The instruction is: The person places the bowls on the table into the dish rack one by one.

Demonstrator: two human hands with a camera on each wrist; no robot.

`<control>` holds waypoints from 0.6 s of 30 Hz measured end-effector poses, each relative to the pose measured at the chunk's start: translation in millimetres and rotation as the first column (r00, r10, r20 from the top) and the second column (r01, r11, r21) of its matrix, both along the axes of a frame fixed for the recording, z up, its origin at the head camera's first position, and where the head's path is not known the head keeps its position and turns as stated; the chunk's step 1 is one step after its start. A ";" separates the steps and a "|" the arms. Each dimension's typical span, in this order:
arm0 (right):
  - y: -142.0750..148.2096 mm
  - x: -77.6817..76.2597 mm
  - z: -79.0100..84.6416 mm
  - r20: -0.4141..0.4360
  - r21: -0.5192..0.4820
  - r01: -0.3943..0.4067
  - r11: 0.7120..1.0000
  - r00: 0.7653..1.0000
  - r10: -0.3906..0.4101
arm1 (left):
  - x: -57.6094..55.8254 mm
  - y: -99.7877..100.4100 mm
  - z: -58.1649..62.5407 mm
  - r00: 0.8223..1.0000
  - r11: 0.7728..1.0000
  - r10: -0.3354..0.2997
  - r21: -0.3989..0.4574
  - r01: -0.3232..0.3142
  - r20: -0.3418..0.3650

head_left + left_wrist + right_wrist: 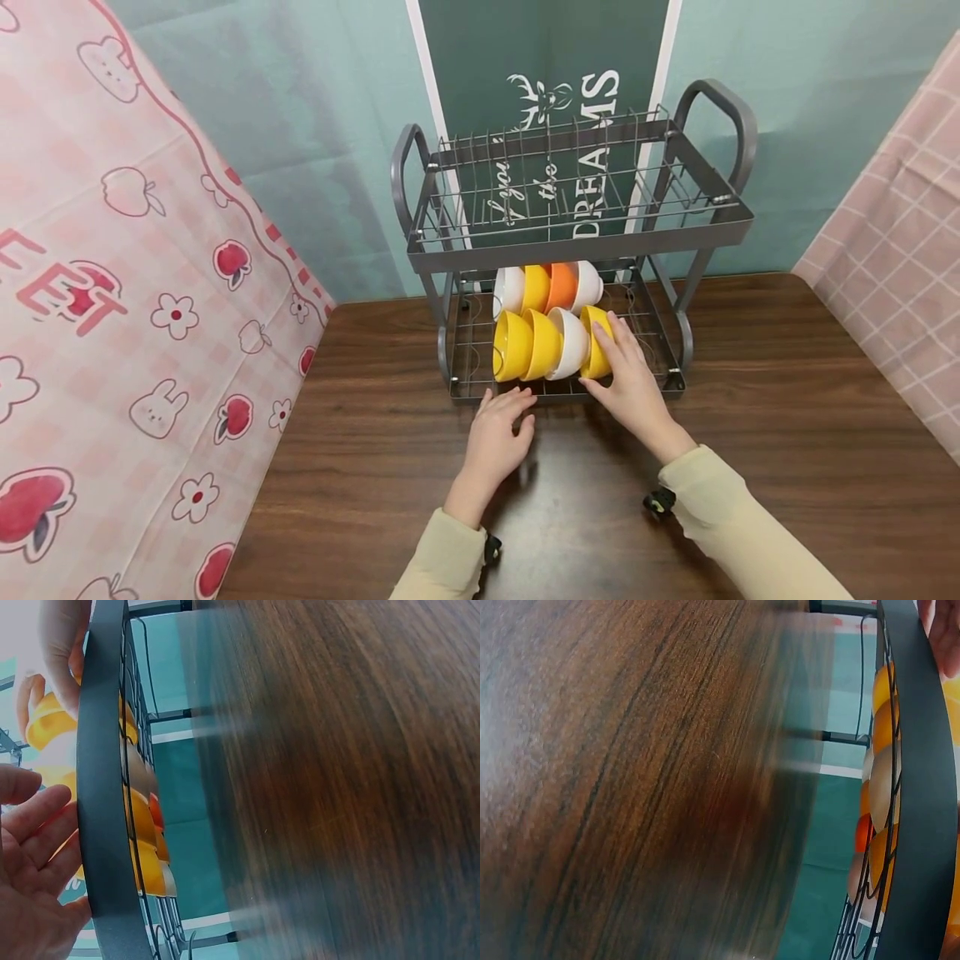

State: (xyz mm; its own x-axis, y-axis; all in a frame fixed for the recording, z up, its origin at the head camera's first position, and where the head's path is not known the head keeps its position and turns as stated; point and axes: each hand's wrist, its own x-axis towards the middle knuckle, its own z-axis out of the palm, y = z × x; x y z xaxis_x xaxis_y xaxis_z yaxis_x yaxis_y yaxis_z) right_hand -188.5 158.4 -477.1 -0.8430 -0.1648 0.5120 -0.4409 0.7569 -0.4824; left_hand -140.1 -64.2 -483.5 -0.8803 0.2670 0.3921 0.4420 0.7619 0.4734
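On the lower tier of a dark grey dish rack (581, 242), small bowls stand on edge in two rows. The front row runs yellow bowl (512, 354), another yellow, white bowl (570, 346), then a yellow bowl (597, 358) at the right end. My right hand (630, 387) holds that end bowl, thumb low at the front and fingers on its right side. My left hand (498, 437) is by the rack's front rail (105, 795), fingers relaxed and holding nothing, below the leftmost yellow bowls. In the right wrist view only a few fingers (946, 637) of a hand show.
Behind the front row are white, yellow and orange bowls (562, 286). The wire upper tier (570, 196) with its side handles overhangs them. Brown wooden table (360, 467) spreads around the rack. Patterned cloth (172, 333) hangs left, green cloth (315, 167) behind, pink checked cloth (900, 250) right.
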 end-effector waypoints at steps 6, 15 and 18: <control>-1.8 -3.2 -1.6 -0.010 0.017 -0.001 1.000 1.000 0.001 | 0.1 0.7 0.1 1.000 1.000 0.015 -0.002 -0.015 -0.004; -2.8 -5.3 -1.4 0.003 0.026 0.005 1.000 1.000 -0.005 | -0.4 2.1 -1.4 1.000 1.000 0.024 0.006 -0.024 -0.007; -2.8 -5.1 -0.9 0.001 0.025 0.005 1.000 1.000 -0.005 | -0.7 2.9 -0.9 1.000 1.000 0.024 0.007 -0.023 -0.010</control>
